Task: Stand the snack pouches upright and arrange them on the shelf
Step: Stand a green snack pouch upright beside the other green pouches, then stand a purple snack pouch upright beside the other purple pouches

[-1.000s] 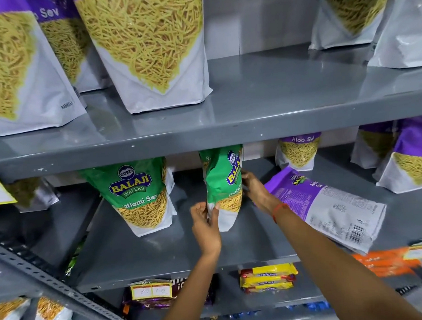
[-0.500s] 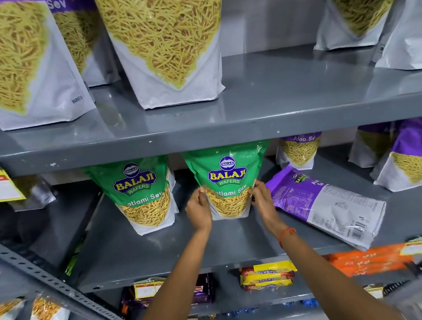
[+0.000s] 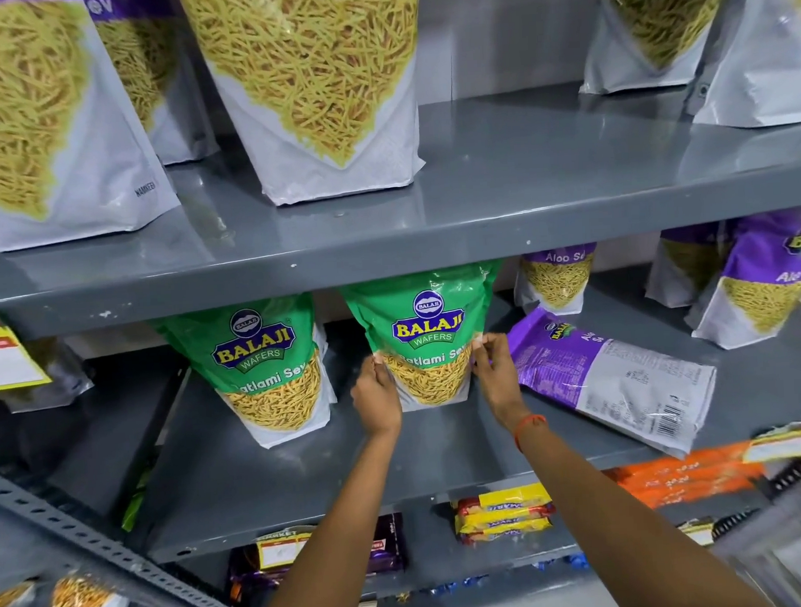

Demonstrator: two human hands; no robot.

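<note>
On the middle shelf (image 3: 306, 489) a green snack pouch (image 3: 426, 339) is standing upright and facing forward, just beside a matching green pouch (image 3: 267, 366) on its left. The left hand (image 3: 376, 395) is pinching the pouch's left side seam and the right hand (image 3: 495, 372) is pinching the right one, fingers (image 3: 477, 345) narrowed onto the thin edges about halfway up, so both hands are holding the pouch and squaring it to the front. Just to the right, a purple pouch (image 3: 611, 375) is lying flat on its face with the barcode side up, its top near the right hand; it looks like the next one needing to be stood up. These pouches are probably light and crinkly, with glossy film that could be slipping under a loose grip, and the sev inside is likely brittle, so squeezing the belly is best avoided. Taking hold at the stiff side seams or the sealed top, and settling the gusseted base flat on the shelf, seems the safest way. More purple pouches (image 3: 769, 284) are standing further right.
</note>
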